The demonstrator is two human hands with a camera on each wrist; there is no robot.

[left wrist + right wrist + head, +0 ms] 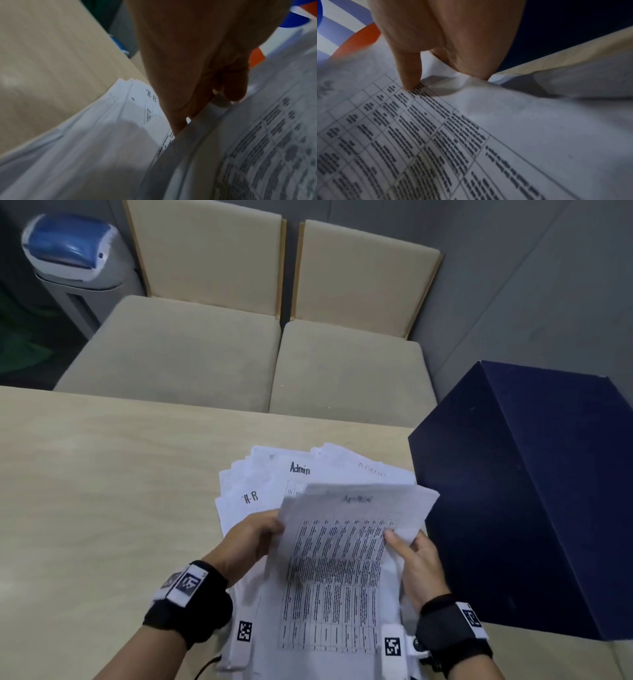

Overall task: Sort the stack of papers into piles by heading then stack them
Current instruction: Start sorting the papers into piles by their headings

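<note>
Held sheet [337, 570] nearest, long axis near-far | left hand [251, 537] and right hand [416, 563] each pinched 1 side edge | Admin pile [301, 470] lay far, HR pile [239, 501] far-left, nearer left hand.

Both forearms enter from the lower frame, black bands on the wrists. The left hand [251, 537] and right hand [416, 559] each pinch with curled fingers [410, 75].

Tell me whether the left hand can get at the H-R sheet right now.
Probably not yet: the left hand grips the held sheet. The H-R sheet lies uncovered just beyond its fingers.
</note>
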